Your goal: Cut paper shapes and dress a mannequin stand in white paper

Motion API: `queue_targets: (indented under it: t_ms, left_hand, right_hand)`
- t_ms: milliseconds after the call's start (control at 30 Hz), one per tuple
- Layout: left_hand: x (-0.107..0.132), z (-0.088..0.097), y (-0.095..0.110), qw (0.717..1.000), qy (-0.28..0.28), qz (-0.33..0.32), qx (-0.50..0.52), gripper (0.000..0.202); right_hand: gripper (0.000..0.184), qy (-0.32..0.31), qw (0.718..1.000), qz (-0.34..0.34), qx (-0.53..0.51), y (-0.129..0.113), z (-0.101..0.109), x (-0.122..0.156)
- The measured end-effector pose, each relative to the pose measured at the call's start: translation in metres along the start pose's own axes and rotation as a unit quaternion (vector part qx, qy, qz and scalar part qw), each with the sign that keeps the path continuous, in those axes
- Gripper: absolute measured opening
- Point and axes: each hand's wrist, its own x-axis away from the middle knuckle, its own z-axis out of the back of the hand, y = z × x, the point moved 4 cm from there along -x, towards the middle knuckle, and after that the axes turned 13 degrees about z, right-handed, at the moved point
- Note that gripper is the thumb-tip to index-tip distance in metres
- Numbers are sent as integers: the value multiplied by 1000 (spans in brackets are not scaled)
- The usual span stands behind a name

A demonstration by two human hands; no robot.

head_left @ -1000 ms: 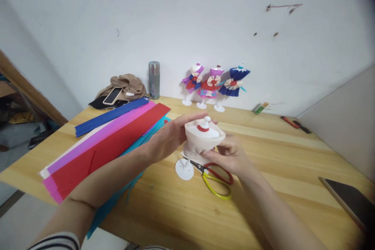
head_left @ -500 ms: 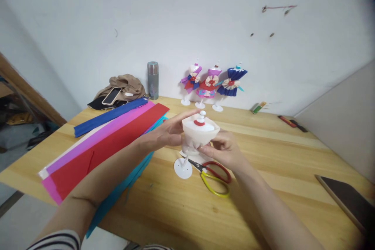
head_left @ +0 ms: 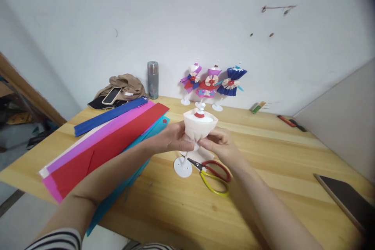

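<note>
A small white dress form (head_left: 200, 116) with a red neck band stands on a round white base (head_left: 183, 167). Pale paper (head_left: 199, 128) is wrapped around its torso and gathered at the waist. My left hand (head_left: 175, 137) closes on the gathered paper from the left, thumb at the waist. From the right, my right hand (head_left: 218, 143) pinches the same gather, thumb in front. Some of the fingers are hidden behind the form. Scissors (head_left: 206, 170) with one red and one yellow handle lie just below my right hand, beside the base.
Red crepe paper (head_left: 105, 152), blue paper (head_left: 111, 116) and turquoise paper (head_left: 117, 199) lie at the left. Three dressed forms (head_left: 213, 82) stand against the wall. A thermos (head_left: 152, 80), a cloth (head_left: 125, 86) and a phone (head_left: 111, 95) sit at the back left; a dark tablet-like object (head_left: 345, 199) lies right.
My left hand has moved down from the top of the form to its waist and closed there. The form stands more upright, and my right hand keeps its grip.
</note>
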Motion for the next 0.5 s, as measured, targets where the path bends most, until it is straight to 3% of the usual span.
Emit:
queue_targets:
  t_ms: [167, 367, 500]
  left_hand:
    - [-3, 7, -18, 994, 97, 28, 50, 64]
    - [-3, 1, -20, 988, 150, -2, 32, 57]
    - [-3, 0, -18, 985, 169, -10, 42, 49]
  right_hand:
    - [27, 51, 998, -21, -37, -6, -3, -5]
    - [22, 74, 990, -77, -88, -9, -8, -5]
    - [22, 92, 991, -74, -69, -10, 0, -4]
